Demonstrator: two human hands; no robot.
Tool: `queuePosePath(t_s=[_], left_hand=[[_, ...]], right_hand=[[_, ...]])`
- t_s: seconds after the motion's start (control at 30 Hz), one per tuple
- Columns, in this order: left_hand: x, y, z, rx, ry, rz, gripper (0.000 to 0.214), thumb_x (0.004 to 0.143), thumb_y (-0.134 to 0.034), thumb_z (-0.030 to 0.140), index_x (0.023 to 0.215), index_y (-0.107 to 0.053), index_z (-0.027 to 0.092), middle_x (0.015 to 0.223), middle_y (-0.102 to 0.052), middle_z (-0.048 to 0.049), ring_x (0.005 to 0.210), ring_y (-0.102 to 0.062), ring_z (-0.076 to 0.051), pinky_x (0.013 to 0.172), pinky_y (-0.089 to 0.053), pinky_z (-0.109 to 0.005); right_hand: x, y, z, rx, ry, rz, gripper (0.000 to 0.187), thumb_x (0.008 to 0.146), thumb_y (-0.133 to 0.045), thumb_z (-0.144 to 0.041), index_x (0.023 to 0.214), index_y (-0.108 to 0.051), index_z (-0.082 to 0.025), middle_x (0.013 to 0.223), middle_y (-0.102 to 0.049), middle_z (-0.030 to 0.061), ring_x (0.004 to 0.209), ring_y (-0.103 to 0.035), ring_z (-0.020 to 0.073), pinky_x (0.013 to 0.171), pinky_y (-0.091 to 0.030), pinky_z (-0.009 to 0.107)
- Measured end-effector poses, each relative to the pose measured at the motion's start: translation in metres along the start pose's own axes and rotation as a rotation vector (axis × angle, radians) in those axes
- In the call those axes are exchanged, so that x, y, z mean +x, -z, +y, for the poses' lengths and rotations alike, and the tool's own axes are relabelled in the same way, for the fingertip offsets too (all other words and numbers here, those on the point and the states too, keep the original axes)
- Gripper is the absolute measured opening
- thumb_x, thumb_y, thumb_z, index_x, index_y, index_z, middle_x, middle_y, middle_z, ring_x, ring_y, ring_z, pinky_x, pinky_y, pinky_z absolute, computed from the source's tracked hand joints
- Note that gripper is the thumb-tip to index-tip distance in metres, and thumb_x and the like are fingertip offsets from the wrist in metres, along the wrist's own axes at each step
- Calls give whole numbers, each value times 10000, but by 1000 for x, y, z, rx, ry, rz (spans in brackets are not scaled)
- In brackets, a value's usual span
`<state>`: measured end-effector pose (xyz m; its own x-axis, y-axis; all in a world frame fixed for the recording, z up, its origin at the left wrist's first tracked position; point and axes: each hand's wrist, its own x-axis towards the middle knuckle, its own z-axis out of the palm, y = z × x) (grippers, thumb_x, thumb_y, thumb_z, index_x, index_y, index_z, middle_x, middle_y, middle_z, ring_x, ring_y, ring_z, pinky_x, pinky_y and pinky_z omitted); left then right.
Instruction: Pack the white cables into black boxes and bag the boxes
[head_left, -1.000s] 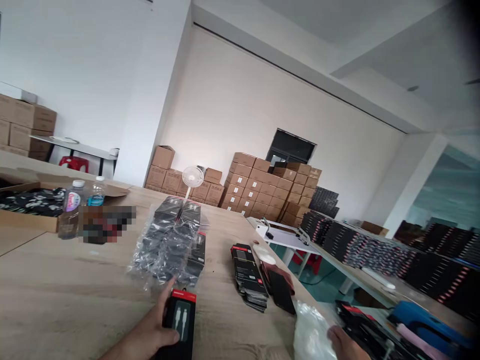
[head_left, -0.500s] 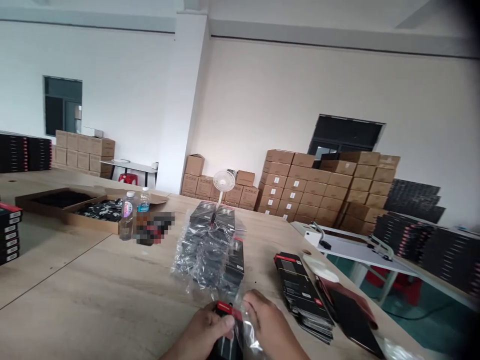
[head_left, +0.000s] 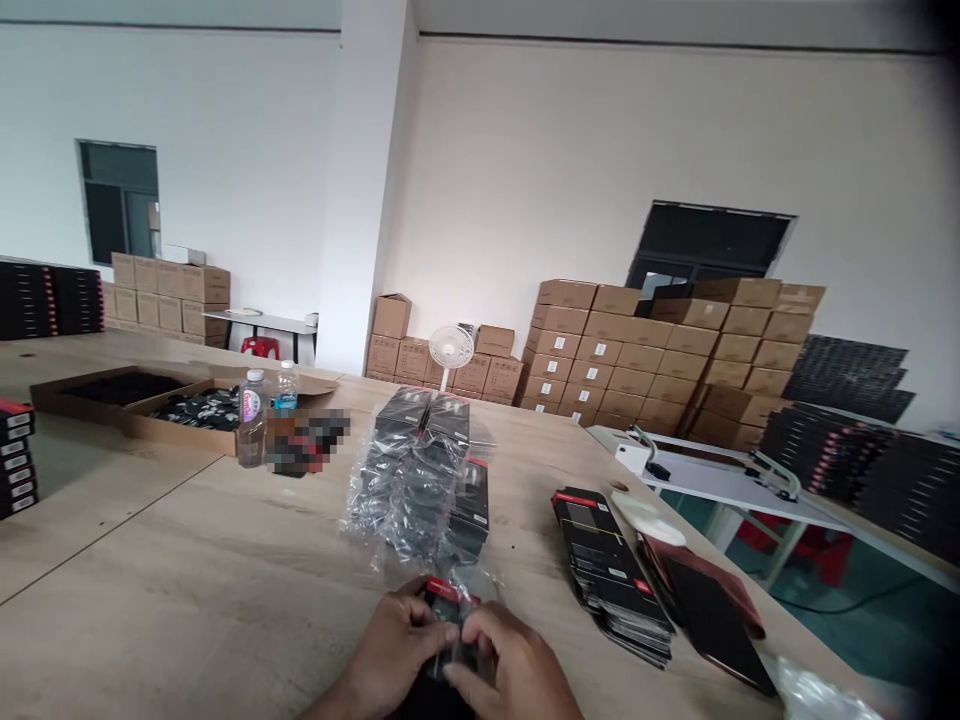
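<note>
At the near edge of the table, my left hand [head_left: 394, 645] is closed around a small black box with a red top edge [head_left: 442, 588], its thumb across the front. My right hand [head_left: 517, 660] pinches a clear plastic bag [head_left: 480, 580] against the box's right side. How far the bag covers the box is hidden by my fingers. Just beyond my hands stands a pile of black boxes in clear bags [head_left: 412, 490]. A black box without a visible bag [head_left: 471, 505] stands at the pile's right side.
Flat black cartons [head_left: 611, 575] lie stacked to the right, beside a dark flat case [head_left: 716, 620] and loose plastic [head_left: 814, 690]. Two bottles [head_left: 253, 420] and an open carton of small black items [head_left: 180, 435] stand at left. A white fan [head_left: 451, 347] rises behind the pile.
My right hand has come in toward the box, its fingers now over the box's front. The box is slightly higher in view, and the camera has tilted down a little.
</note>
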<state>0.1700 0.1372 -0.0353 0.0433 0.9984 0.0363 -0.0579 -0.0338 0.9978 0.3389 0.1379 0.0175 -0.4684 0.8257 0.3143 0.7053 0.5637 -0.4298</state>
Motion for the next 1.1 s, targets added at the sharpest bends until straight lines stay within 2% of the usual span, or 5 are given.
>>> queuePosePath(t_s=[0.63, 0.73, 0.83, 0.93, 1.1], left_hand=[[-6, 7, 22, 97, -97, 11, 260, 684, -705, 357, 540, -644, 149, 1045, -675, -51, 932, -594, -238, 786, -406, -281], [-8, 11, 22, 66, -92, -35, 158, 716, -659, 295, 761, -715, 153, 970, -683, -42, 907, -592, -215, 814, -406, -285], [-11, 19, 21, -140, -15, -74, 602, 617, -705, 195, 1205, -576, 220, 1124, -633, -50, 865, -605, -195, 805, -426, -307], [-14, 28, 20, -403, 125, -201, 872, 489, -764, 137, 1301, -461, 231, 1156, -588, -78, 854, -626, -218, 746, -450, -318], [-19, 31, 19, -399, 261, -359, 779, 430, -766, 59, 1172, -579, 205, 1040, -607, -47, 748, -621, -177, 621, -418, -257]], right_hand=[[2, 5, 8, -326, 163, 342, 157, 752, -458, -141, 784, -553, -262, 740, -652, 31, 707, -635, 217, 603, -470, 292], [0, 28, 32, -286, 83, 503, 202, 861, -422, -295, 837, -615, -241, 826, -676, 73, 740, -656, 226, 670, -502, 319], [-5, 49, 56, -314, -65, 741, 345, 879, -410, -429, 930, -654, -191, 924, -686, 134, 815, -668, 267, 773, -495, 375], [-6, 45, 63, -243, -57, 645, 356, 868, -426, -470, 892, -665, -207, 872, -710, 112, 753, -681, 242, 708, -510, 326], [2, 7, 39, -43, -44, 292, 312, 878, -444, -448, 746, -629, -234, 605, -656, 12, 524, -605, 166, 538, -473, 236]])
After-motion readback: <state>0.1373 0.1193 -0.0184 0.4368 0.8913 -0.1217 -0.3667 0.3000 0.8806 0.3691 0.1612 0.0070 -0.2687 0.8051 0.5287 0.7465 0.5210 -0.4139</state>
